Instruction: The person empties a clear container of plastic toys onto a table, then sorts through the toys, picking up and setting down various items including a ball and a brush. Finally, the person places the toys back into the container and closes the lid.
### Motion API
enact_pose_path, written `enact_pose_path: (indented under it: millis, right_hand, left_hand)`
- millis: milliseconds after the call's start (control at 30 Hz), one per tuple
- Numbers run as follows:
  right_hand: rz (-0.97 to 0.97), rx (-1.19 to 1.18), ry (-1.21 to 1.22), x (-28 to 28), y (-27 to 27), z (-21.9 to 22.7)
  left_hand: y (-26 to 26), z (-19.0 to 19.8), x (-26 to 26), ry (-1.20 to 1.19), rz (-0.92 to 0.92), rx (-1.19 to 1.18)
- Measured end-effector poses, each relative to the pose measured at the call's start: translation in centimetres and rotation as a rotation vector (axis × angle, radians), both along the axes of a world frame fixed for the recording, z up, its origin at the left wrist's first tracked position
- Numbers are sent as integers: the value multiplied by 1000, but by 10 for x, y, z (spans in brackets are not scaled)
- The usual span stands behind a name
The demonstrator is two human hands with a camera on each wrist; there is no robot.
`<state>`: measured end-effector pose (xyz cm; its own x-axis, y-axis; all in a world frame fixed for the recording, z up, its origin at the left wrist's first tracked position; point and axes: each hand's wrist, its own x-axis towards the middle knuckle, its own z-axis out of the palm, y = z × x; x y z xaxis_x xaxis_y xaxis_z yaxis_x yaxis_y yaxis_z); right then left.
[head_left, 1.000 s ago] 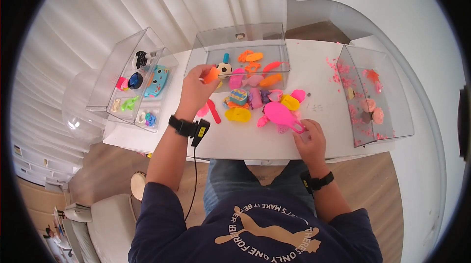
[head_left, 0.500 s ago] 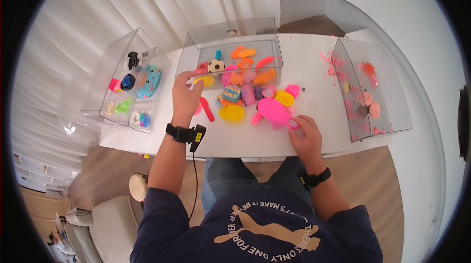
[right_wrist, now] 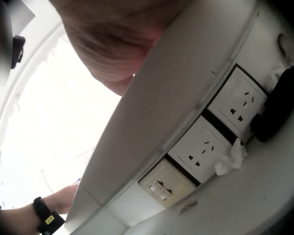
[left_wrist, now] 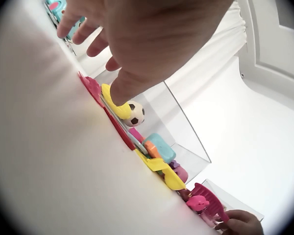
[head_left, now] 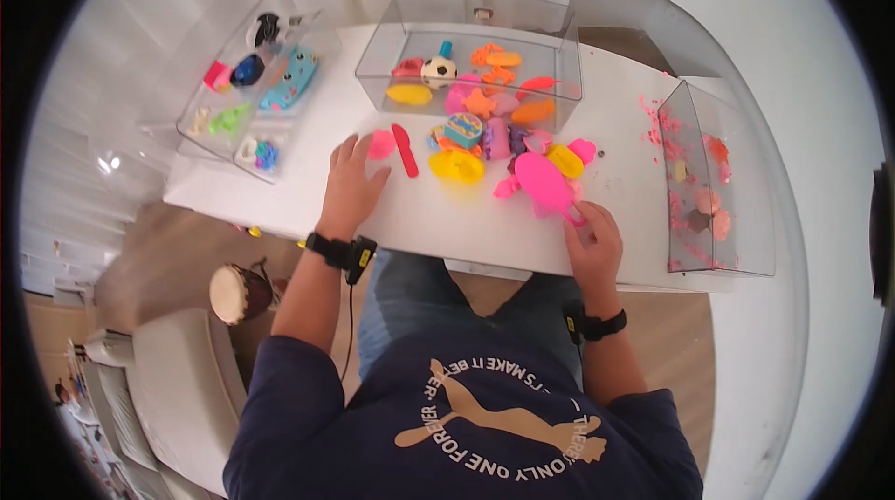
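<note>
My left hand (head_left: 352, 188) is held over the left part of the white table with fingers spread and nothing in them. Just ahead of it lie a flat pink piece (head_left: 381, 144) and a red toy knife (head_left: 406, 151). With thumb and fingers, my right hand (head_left: 595, 244) pinches the looped handle of a bright pink paddle-shaped toy (head_left: 544, 181). In the left wrist view this pink toy (left_wrist: 209, 201) shows ridges and stands tilted above the table. Around it are a yellow piece (head_left: 565, 162), a yellow toy (head_left: 456, 164) and a blue-topped toy (head_left: 463, 130).
A clear box (head_left: 571, 71) at the back holds a soccer ball (head_left: 439, 72), an orange star-like piece (head_left: 478, 103) and several other toys. Another clear box (head_left: 207, 148) with toys stands left. On the right, a third box (head_left: 746, 253) holds pink bits and flower-like pieces.
My left hand has let an orange piece go into the back box and drawn back toward me, emptied. The right hand keeps hold of the pink toy. The head view has shifted.
</note>
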<state>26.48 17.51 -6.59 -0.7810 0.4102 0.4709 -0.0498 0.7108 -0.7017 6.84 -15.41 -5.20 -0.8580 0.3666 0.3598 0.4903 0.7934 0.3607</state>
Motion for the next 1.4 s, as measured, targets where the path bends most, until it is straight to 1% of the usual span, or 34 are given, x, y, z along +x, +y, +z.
enact_pose_path:
  millis: [100, 233, 267, 367, 467, 533, 600, 700, 867, 967, 1033, 1100, 1133, 1200, 1233, 1333, 1400]
  right_hand:
    - [3, -9, -14, -2, -2, 0]
    - [-5, 3, -20, -2, -2, -1]
    - [-4, 9, -13, -2, -2, -1]
    - [-1, -11, -45, -2, 0, -2]
    - [-1, -166, -79, -1, 3, 0]
    - [24, -257, -45, -3, 9, -6]
    - [51, -352, -14, -5, 17, -9]
    - [84, -475, 3, -10, 25, 0]
    - [80, -600, -43, -27, 30, 52]
    - [121, -504, -90, -58, 43, 86]
    - [65, -441, -84, -86, 45, 112]
    - [60, -257, -34, -117, 52, 121]
    - [54, -166, -10, -130, 55, 123]
    - [45, 24, -35, -157, 61, 115]
    - [34, 117, -44, -166, 61, 111]
    - [-11, 175, -150, -180, 43, 107]
    - [-37, 148, -210, -184, 30, 106]
  left_hand:
    - [4, -5, -10, -50, -45, -18]
    - [6, 9, -22, -210, -53, -124]
    - [7, 7, -25, -156, -45, -127]
    - [7, 0, -40, -145, -80, -128]
    - [8, -3, -46, -95, -81, -96]
    - [10, -2, -46, -77, -66, -116]
    - [10, 2, -46, -74, -55, -162]
    - [9, 5, -48, -83, -43, -245]
    - [16, 11, -46, -55, -28, -349]
    - [18, 10, -45, -40, -30, -364]
    - [18, 5, -46, -24, -17, -331]
    - [14, 2, -50, -19, -12, -282]
    - [12, 1, -52, -26, -18, -251]
    - [9, -1, -52, -21, -24, -157]
    - [7, -3, -52, -11, -16, -147]
    - [2, -7, -52, 12, -7, -115]
    - [-2, -6, -50, 13, -18, -89]
